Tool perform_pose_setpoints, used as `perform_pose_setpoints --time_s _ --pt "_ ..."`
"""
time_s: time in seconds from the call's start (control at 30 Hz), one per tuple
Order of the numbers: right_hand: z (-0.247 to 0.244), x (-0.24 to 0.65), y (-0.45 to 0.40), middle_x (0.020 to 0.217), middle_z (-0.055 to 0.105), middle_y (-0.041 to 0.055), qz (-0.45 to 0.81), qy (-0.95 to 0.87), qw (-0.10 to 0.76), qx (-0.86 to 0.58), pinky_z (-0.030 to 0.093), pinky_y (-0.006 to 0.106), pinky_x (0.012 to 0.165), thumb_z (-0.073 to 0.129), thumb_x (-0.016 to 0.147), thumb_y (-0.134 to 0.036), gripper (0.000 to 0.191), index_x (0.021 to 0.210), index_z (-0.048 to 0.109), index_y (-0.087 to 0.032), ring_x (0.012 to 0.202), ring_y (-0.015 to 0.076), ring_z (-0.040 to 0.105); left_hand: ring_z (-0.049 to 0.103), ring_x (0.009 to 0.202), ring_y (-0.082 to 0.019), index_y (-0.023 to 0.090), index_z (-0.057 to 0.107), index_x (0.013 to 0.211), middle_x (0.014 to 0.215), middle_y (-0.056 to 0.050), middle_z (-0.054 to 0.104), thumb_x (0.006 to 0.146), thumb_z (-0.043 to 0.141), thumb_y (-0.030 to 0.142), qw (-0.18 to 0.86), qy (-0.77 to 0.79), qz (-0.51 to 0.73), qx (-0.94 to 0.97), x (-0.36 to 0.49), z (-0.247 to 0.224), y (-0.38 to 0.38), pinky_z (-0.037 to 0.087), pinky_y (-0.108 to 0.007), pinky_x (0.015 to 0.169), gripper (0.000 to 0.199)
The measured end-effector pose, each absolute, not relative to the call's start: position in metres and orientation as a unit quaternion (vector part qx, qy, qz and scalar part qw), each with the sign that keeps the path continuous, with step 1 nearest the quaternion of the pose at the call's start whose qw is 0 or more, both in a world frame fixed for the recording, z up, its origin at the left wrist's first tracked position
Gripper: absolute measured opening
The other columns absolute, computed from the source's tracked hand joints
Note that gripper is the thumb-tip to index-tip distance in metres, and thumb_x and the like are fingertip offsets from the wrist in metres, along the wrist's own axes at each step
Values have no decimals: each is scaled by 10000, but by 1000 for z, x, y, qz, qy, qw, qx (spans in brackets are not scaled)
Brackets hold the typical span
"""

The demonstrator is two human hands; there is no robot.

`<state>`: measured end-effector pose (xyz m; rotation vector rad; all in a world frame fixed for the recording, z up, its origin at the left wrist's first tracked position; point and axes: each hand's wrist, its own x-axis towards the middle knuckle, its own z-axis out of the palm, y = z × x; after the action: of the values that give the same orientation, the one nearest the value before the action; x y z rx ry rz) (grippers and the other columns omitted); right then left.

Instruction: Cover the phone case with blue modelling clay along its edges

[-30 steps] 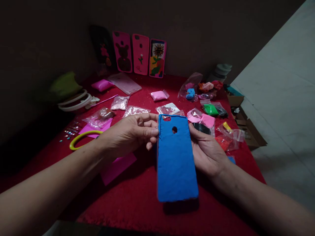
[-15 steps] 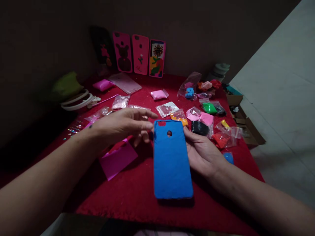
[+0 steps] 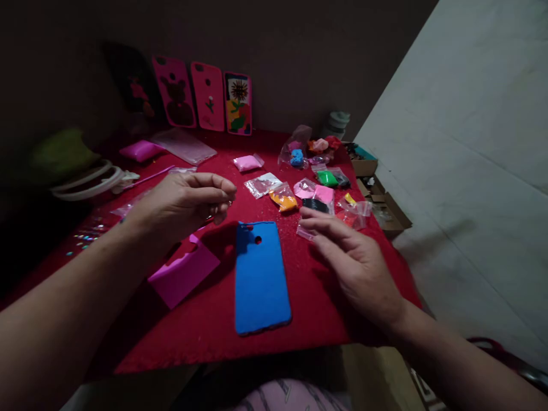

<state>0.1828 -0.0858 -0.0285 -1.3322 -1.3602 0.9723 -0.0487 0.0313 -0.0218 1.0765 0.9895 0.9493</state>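
A blue phone case point(image 3: 261, 279) lies flat on the red cloth in front of me, its camera cutout and round hole at the far end. Up and to the left of it hovers my left hand point(image 3: 188, 200), thumb and fingers pinched together; whatever they may hold is too small to make out. My right hand point(image 3: 351, 262) is off to the right of the case, fingers stretched out and holding nothing. Its fingertips are close to a bag of black clay point(image 3: 314, 204). A cut pink sheet point(image 3: 184, 279) lies below my left hand.
Several decorated phone cases point(image 3: 208, 97) lean against the back wall. A clear case point(image 3: 184, 145) lies before them. Bags of orange clay point(image 3: 283, 198) and green clay point(image 3: 327, 178) sit to the right, cardboard boxes point(image 3: 389, 211) beyond the table edge. Small gems point(image 3: 88, 234) are at left.
My right hand has let go of the blue phone case, now lying on the cloth, and moved away from it. My left hand's fingers have closed into a pinch. The view has turned right.
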Motion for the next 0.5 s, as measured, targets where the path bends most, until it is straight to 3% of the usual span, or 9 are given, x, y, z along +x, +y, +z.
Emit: perform_pose_setpoints --time_s 0.1,0.17,0.27,0.33,0.5 --pt "-25 211 -98 1247 661 32 237 -590 503 -585 375 382 1137 542 954 -185 196 1045 703 -250 1232 194 570 600 528 -97 119 754 692 674 -49 717 633 726 20 642 434 418 475 -44 -14 23 483 -178 483 119" --pt "-32 231 -99 1253 652 48 203 -625 435 -615 412 419 1099 610 928 -246 243 1165 662 -255 1200 225 585 565 497 -81 119 745 669 612 -41 688 688 742 54 631 442 397 499 -41 -10 16 456 -159 455 67" --pt "-50 256 -96 1408 555 94 162 -706 301 -621 356 501 1141 718 846 -308 555 1370 547 -242 1325 292 488 500 446 -63 127 687 590 509 -18 599 781 744 163 597 464 365 543 -38 -8 10 369 -138 380 203" --pt "-63 267 -94 1473 486 111 137 -736 258 -610 338 521 1150 696 864 -319 669 1475 434 -245 1371 299 433 502 461 -62 126 670 596 528 -8 580 795 731 155 597 461 385 531 -39 -8 9 377 -138 394 210" --pt "-83 276 -90 1379 541 170 93 -767 243 -587 363 564 1098 620 920 -343 610 1480 431 -189 1256 323 489 545 541 -67 130 722 744 675 -22 645 778 714 94 625 436 412 500 -43 -12 13 440 -150 472 50"
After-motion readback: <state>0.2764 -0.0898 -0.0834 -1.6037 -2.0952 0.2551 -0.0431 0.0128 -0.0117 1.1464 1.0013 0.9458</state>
